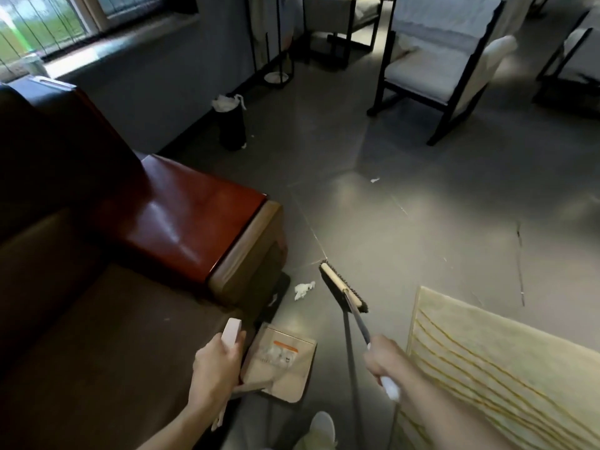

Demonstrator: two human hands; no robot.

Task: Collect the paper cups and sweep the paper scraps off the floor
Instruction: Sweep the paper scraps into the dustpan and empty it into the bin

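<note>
Step in hand: sweeping, by my judgement. A crumpled paper scrap (303, 290) lies on the floor (406, 248) just beside the corner of the sofa (181, 219) and left of the broom head (342, 289).
Left hand (216, 362): fingers wrapped round the upright handle of the dustpan (285, 368). The pan sits nearer than the scrap with its mouth facing far. I cannot tell whether its lip touches the floor.
Right hand (383, 362): curled round the broom shaft.
Other litter: a small scrap (375, 180) lies far out on open floor, and a fleck lies at the foot of the bin (232, 125). No paper cups can be made out.
Recommended method: press the pan lip flat to the floor. Draw the bristles left and nearward in one short, low stroke, so the scrap goes into the pan and not under the sofa.
Risk: light paper may flick aside. The edge of the rug (503, 368) lies just right of the broom.
</note>
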